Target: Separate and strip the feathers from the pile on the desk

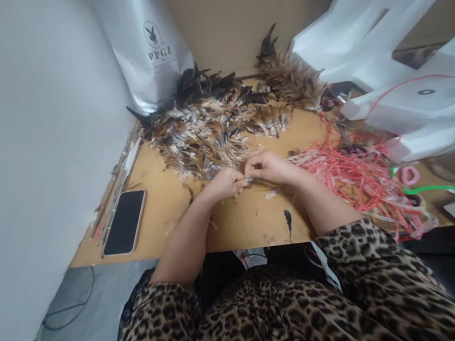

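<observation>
My left hand (229, 182) and my right hand (264, 167) meet over the middle of the wooden table, fingertips almost touching. Both are closed in a pinch on a small feather (248, 181), of which only a whitish bit shows between the fingers. Just beyond my hands spreads a pile of brown, white and black feathers (206, 134). To the right of my right forearm lies a tangle of pink and white strings (354, 176). A loose dark feather (288, 220) rests near the table's front edge.
A phone (125, 223) lies at the table's left. Behind the pile stands a silvery bag (152, 46). A bundle of brown feathers (293, 78) leans at the back right, beside white machine parts (425, 111). A pink ring (410, 175) lies beyond the strings.
</observation>
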